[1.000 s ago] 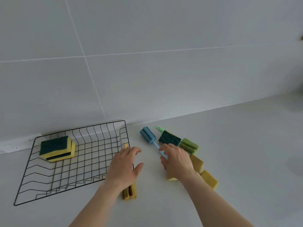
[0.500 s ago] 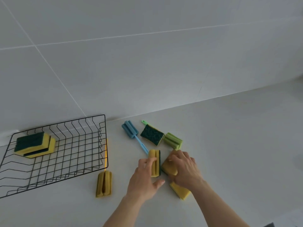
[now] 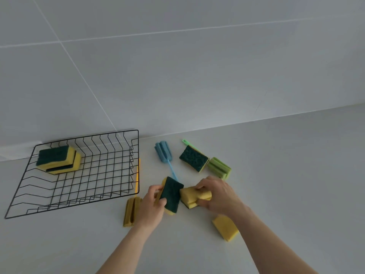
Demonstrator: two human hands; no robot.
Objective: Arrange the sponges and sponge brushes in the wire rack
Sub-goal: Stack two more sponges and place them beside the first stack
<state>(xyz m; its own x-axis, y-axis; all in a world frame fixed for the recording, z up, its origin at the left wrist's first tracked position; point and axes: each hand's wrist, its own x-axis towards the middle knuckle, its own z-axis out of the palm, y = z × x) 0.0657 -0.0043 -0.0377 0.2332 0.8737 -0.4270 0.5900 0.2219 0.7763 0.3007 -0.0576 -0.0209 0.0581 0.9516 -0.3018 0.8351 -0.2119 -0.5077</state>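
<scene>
- Nearest the camera, two bare forearms reach in from the bottom edge over the pale counter (image 3: 276,155).
- A plain yellow sponge (image 3: 225,228) lies flat on the counter just beside the right wrist, untouched.
- Left of the left wrist, a yellow sponge brush head (image 3: 131,211) rests on the counter just outside the rack's near right corner, partly hidden by the hand; its thin yellow handle (image 3: 138,175) runs up along the rack's right side.
- The left hand (image 3: 152,204) pinches a green-topped sponge (image 3: 171,194) between thumb and fingers, tipped up so the dark scouring face looks at the camera.
- The right hand (image 3: 219,196) is closed around a yellow sponge (image 3: 192,196), fingers over the top, thumb below; it touches the green-topped one.
- Behind the hands, a blue sponge brush (image 3: 163,151) lies on the counter, its handle slanting down toward the held sponges.
- To its right, another dark green sponge (image 3: 193,158) sits flat, and a light green sponge brush head (image 3: 219,168) lies just beside it; a green handle tip (image 3: 184,141) pokes out behind the sponge.
- On the left, the black wire rack (image 3: 79,202) stands against the tiled wall (image 3: 177,66).
- Inside it, at the far left corner, two yellow-and-green sponges (image 3: 58,160) sit stacked, green faces up.
</scene>
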